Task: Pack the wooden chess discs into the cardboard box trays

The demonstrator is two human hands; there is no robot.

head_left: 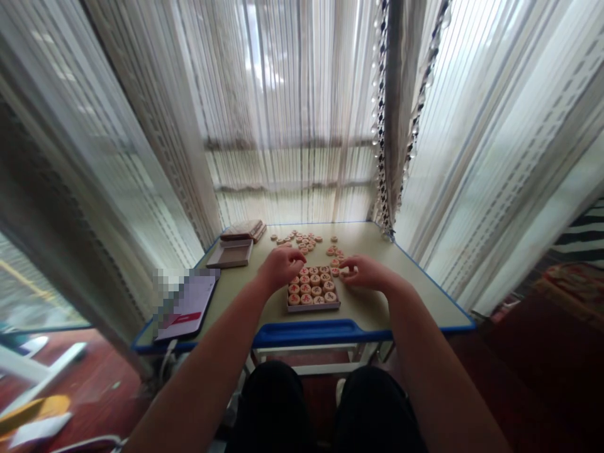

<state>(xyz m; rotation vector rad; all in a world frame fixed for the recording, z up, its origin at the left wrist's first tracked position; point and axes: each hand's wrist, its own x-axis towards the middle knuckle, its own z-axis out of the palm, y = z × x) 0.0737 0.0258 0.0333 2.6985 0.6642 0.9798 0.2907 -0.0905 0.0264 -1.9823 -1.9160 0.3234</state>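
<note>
A shallow box [313, 307] near the table's front edge holds rows of round wooden xiangqi pieces [316, 290] with red and dark characters. Over the box's back left corner is my left hand [282, 267], its fingers loosely bent and apart, with no piece visible in them. My right hand [365, 273] is low over the table just right of the box. Its thumb and forefinger close around a xiangqi piece [345, 275], partly hidden by the fingers. More loose pieces [335, 251] lie directly behind that hand.
Scattered xiangqi pieces [306, 240] lie toward the table's back. An open box lid [230, 254] sits at the left, before a folded brown item [244, 230]. A tablet [195, 305] rests at the front left. Curtains [292, 126] hang behind the table [406, 302].
</note>
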